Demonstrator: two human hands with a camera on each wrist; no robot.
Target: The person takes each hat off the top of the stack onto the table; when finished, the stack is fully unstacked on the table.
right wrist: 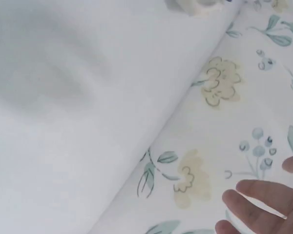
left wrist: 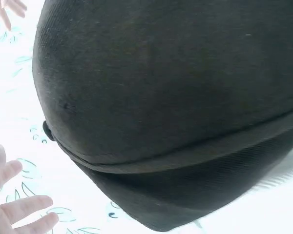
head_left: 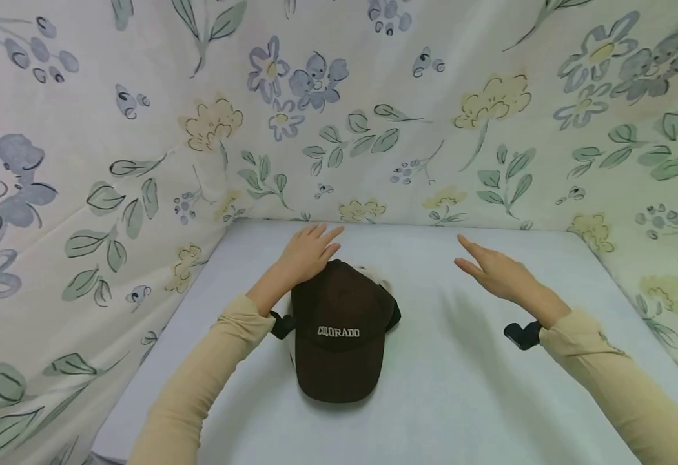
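A dark brown cap with white COLORADO lettering stands on the white table, its brim toward the near edge. Just behind its crown, at the upper left, is my left hand, fingers spread; whether it touches the cap cannot be told. Dark cap fabric fills most of the left wrist view, with my left hand's fingers at the lower left. My right hand hangs above the table to the right, fingers extended, holding nothing. Its fingers show at the lower right of the right wrist view.
Behind the cap, a pale item partly shows, with a black piece at the right side. Floral fabric hangs behind the table and along both sides. Dark bands are on both wrists.
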